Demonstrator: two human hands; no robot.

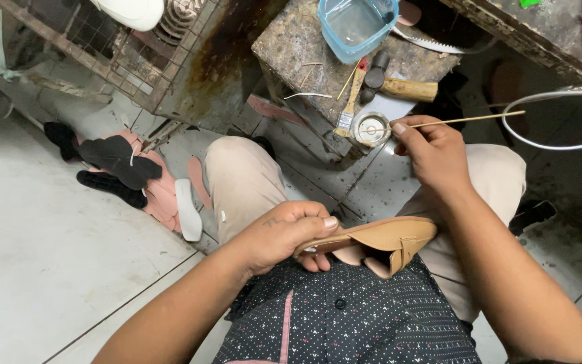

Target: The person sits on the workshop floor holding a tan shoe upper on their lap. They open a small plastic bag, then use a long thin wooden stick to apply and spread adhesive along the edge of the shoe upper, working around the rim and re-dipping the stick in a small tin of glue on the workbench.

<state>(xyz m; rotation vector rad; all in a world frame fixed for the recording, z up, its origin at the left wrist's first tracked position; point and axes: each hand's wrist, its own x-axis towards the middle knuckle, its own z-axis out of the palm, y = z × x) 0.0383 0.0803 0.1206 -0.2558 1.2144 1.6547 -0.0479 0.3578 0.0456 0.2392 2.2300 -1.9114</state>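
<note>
My left hand (pixel 289 234) grips a tan sandal (pixel 385 241) by its sole edge, holding it over my lap with the strap side up. My right hand (pixel 434 154) pinches a thin wooden stick (pixel 469 119) that runs right from my fingers; its near tip reaches into a small round open tin (pixel 370 128) on the corner of a stained stone block (pixel 291 44). A small brush (pixel 350 101) with a wooden handle lies beside the tin.
On the block stand a blue plastic tub (pixel 356 23), a hammer (pixel 399 86) and a saw blade (pixel 432 44). Pink and black sole cutouts (pixel 129 168) and a white sole (pixel 188 210) lie on the tiled floor at left. A wire rack (pixel 122 54) stands behind; a white cable (pixel 554 121) loops at right.
</note>
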